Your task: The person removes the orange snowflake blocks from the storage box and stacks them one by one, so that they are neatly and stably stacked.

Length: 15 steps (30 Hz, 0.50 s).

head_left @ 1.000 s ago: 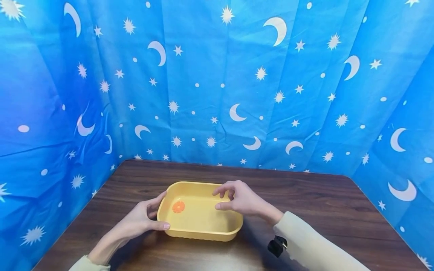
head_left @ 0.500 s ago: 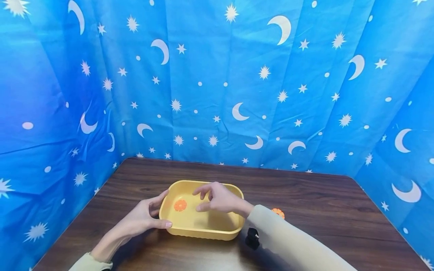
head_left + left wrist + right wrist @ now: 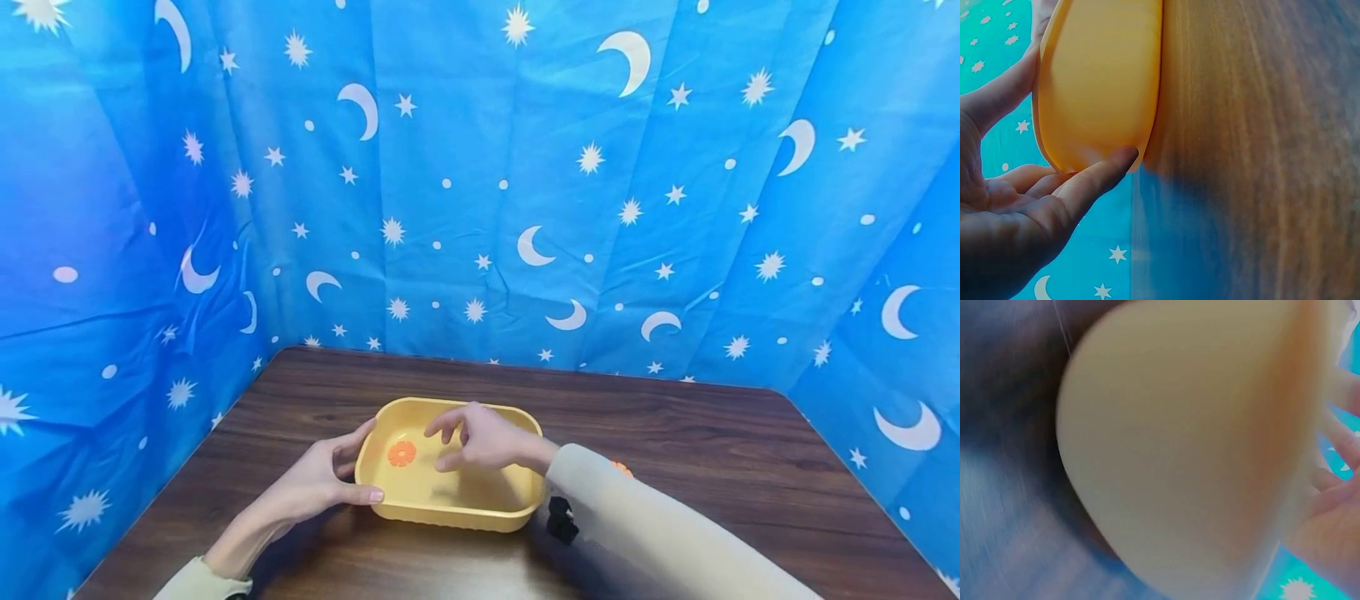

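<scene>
A yellow rectangular tub (image 3: 457,518) with rounded corners rests on the table. My left hand (image 3: 318,479) holds its left end, thumb at the near corner and fingers at the far side; the left wrist view shows this hand (image 3: 1041,206) against the tub's end (image 3: 1100,81). Inside, toward the left, lies a flat orange flower-shaped piece (image 3: 401,453). Over the middle of the tub hovers my right hand (image 3: 483,437), its fingers loosely bent and nothing seen between them. The right wrist view is blurred, with the tub wall (image 3: 1179,456) filling most of it.
Another orange piece (image 3: 621,469) peeks out on the table behind the right sleeve (image 3: 645,517), mostly hidden. A black device (image 3: 561,521) sits at the right wrist. Blue curtains (image 3: 480,208) with moons and stars surround the dark wooden table (image 3: 697,450).
My right hand has moved left from the tub's right end to over its middle, pausing there in the last half second. The orange piece on the table has come into view behind the sleeve.
</scene>
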### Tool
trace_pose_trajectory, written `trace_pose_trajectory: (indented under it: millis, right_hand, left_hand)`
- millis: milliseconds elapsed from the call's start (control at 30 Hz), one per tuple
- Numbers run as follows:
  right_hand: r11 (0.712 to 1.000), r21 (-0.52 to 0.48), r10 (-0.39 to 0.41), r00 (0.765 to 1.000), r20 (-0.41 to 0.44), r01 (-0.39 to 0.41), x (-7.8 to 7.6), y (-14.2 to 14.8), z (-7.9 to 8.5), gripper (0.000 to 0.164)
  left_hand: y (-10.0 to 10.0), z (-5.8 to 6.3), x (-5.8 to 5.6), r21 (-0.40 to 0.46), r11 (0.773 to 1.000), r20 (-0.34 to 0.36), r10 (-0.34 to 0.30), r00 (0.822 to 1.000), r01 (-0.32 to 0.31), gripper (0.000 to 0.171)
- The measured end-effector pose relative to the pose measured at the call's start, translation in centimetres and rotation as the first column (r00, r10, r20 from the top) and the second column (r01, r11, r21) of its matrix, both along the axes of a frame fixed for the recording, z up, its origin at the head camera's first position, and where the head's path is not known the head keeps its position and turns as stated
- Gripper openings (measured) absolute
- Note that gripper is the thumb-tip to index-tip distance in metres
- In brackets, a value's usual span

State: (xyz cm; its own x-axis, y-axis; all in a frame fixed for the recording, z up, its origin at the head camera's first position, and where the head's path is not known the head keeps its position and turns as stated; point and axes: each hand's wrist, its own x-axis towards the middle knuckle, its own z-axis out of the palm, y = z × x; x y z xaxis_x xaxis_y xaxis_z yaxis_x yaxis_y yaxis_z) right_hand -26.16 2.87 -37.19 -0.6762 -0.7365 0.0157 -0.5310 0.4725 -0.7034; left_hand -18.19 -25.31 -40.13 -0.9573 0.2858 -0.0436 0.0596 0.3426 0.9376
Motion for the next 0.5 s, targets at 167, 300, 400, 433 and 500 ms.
trace_pose_trajectory:
  millis: [167, 300, 400, 433, 500]
  right_hand:
    - [0.999, 0.047, 0.026, 1.000, -0.014, -0.025, -1.3, 0.5, 2.0, 0.042]
    - [0.995, 0.064, 0.079, 0.997, 0.025, -0.080, -2.5, 0.1, 2.7, 0.045]
    - [0.987, 0.080, 0.137, 0.988, 0.071, -0.143, -3.1, -0.5, 2.6, 0.047]
    - [0.983, 0.089, 0.155, 0.984, 0.084, -0.162, -3.3, -0.8, 2.5, 0.047]
    - [0.975, 0.110, 0.183, 0.979, 0.091, -0.192, -3.6, -1.4, 2.3, 0.049]
  left_hand:
    - [0.0, 0.2, -0.1, 0.020, 1.000, -0.015, -0.012, 1.000, 0.012, 0.106]
    - [0.0, 0.0, 0.0, 0.016, 1.000, -0.001, -0.004, 1.000, 0.004, 0.106]
    - [-0.1, 0.0, 0.0, 0.023, 1.000, 0.006, -0.012, 1.000, 0.012, 0.105]
    - [-0.2, 0.0, 0.0, 0.028, 0.999, 0.005, -0.016, 1.000, 0.016, 0.105]
    - [-0.2, 0.1, -0.1, 0.036, 0.999, 0.000, -0.022, 1.000, 0.022, 0.105]
